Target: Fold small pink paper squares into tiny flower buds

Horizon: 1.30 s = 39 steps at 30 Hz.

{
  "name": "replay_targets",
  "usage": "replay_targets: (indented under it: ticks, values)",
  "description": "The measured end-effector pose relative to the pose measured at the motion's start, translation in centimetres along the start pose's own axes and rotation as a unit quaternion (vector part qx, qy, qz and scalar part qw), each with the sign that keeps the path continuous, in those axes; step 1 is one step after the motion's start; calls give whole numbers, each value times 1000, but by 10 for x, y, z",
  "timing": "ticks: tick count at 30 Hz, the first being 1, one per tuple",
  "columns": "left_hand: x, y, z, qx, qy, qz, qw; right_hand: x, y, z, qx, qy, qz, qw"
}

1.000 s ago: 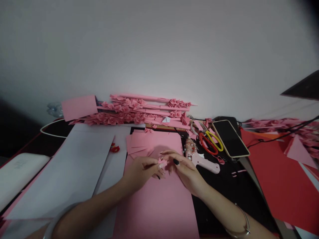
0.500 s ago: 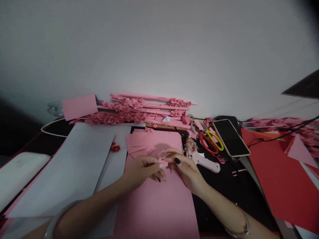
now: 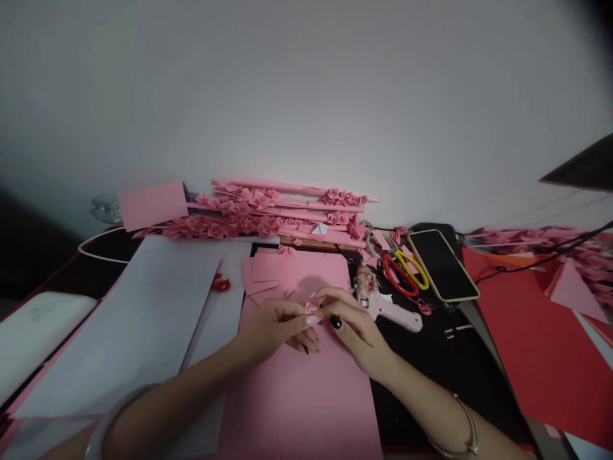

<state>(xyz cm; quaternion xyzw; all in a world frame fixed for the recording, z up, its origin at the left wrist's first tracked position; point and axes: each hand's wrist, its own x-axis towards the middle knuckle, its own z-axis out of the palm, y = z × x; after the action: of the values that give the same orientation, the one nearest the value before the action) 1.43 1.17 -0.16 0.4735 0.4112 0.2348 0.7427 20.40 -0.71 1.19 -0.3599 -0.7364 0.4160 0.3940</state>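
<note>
A small folded piece of pink paper (image 3: 310, 309) is pinched between the thumb and fingers of my left hand (image 3: 282, 324). My right hand (image 3: 352, 326) meets it from the right, its fingertips and black-nailed thumb closed at the paper's edge. My fingers cover much of the piece, so its full shape is hidden. Both hands are above a large pink sheet (image 3: 297, 402). Just beyond them lie several smaller pink paper pieces (image 3: 272, 267), overlapping on that sheet.
Pink paper flower stems (image 3: 249, 214) lie along the wall. To the right are a pink glue gun (image 3: 393, 313), scissors (image 3: 405, 275), a phone (image 3: 443, 265) and red sheets (image 3: 536, 332). White sheets (image 3: 124, 326) and a white box-like device (image 3: 43, 338) occupy the left.
My right thumb has shifted slightly left and down, closer to the folded paper. My left hand keeps its pinch in nearly the same place.
</note>
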Motion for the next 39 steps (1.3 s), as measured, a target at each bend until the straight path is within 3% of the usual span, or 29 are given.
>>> replay_targets:
  ticks: [12, 17, 20, 25, 35, 39]
  values:
    - [1, -2, 0, 18, -1, 20, 1000, 3, 9, -1, 60, 5, 5, 998]
    - [-2, 0, 3, 59, -14, 35, 998, 0, 14, 5, 85, 68, 76, 991]
    - [-4, -2, 6, 73, -43, 39, 996, 0, 14, 7, 18, -4, 111, 994]
    - [-6, -6, 11, 75, -64, 14, 995, 2, 11, 5, -93, -110, 61, 988]
    - [-2, -9, 6, 103, -81, 23, 991, 1, 10, 6, -158, -113, 55, 979]
    - [0, -8, 2, 96, -59, 19, 993, 1, 11, 5, -143, -117, 55, 981]
